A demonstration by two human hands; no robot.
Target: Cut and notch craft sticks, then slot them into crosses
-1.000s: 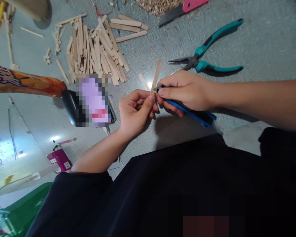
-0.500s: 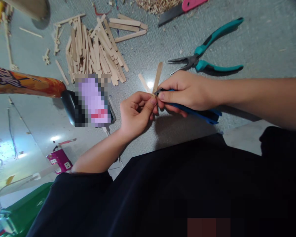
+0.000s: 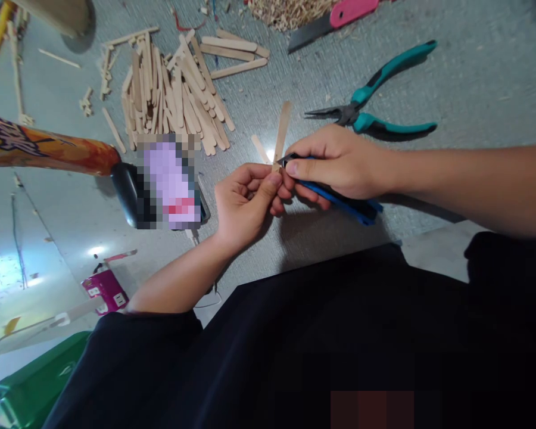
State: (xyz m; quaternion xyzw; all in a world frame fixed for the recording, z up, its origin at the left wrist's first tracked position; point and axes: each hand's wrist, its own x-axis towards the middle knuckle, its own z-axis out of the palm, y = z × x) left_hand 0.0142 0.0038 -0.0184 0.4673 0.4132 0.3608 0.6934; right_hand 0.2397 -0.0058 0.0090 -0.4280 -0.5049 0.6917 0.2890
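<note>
My left hand (image 3: pixel 250 199) pinches the lower end of a wooden craft stick (image 3: pixel 282 128) between thumb and fingers; the stick points up and away from me. My right hand (image 3: pixel 339 164) is closed round blue-handled pliers (image 3: pixel 351 205), whose small dark jaws meet the stick just above my left fingertips. Exactly how the jaws sit on the wood is too small to tell. A second pale craft stick (image 3: pixel 261 149) shows just beyond my left hand; its near end is hidden. Teal-handled long-nose pliers (image 3: pixel 357 110) lie spread beyond my right hand.
A large pile of craft sticks (image 3: pixel 178 95) lies at the back left. A phone (image 3: pixel 172 185), largely blurred out, is left of my hands by an orange tube (image 3: pixel 49 143). A pink-handled saw (image 3: pixel 317 27) rests at the back near wood scraps (image 3: pixel 281 12).
The blue pliers' handles have come closer together in my right hand. The held stick has tilted slightly more upright. My left hand has barely shifted.
</note>
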